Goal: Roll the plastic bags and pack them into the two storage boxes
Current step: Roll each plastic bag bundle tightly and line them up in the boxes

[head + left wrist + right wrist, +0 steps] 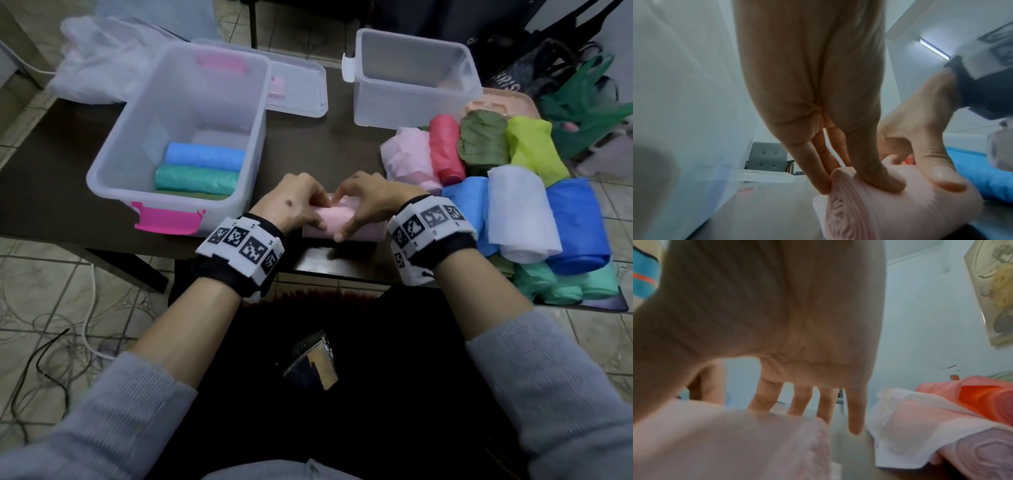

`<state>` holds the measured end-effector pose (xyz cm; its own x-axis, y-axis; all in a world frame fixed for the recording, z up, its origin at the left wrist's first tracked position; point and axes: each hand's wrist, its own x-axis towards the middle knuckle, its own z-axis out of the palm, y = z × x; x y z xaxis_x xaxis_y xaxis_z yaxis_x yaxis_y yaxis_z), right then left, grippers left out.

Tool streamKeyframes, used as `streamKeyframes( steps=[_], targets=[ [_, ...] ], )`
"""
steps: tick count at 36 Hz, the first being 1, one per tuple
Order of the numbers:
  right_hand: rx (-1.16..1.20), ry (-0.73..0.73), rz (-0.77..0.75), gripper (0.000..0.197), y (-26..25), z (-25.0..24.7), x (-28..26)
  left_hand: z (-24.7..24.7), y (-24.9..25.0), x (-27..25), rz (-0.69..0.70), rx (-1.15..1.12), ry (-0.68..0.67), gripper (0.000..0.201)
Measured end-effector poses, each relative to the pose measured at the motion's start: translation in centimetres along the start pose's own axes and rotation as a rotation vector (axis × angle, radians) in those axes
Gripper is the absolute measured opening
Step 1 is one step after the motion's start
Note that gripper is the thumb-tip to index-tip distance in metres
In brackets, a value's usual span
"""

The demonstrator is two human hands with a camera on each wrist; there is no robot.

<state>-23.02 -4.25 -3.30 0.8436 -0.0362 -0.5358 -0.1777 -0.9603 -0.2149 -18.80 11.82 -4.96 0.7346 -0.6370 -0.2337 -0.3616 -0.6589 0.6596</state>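
Both hands (337, 202) around pink bag roll (334, 219) on dark table (61, 164).

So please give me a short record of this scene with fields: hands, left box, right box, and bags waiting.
hands: left hand and right hand both grip the pink bag on the table
left box: holds a blue roll and a green roll
right box: no bags visible inside
bags waiting: pile of bags at the right
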Motion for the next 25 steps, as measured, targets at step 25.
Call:
streamKeyframes(
  steps=[25],
  targets=[
    [-0.178,0.382,-0.134,0.067,0.3,5.7,-1.4,0.3,0.4,-0.4,-0.026,0.054,0.022,0.034]
  ],
)
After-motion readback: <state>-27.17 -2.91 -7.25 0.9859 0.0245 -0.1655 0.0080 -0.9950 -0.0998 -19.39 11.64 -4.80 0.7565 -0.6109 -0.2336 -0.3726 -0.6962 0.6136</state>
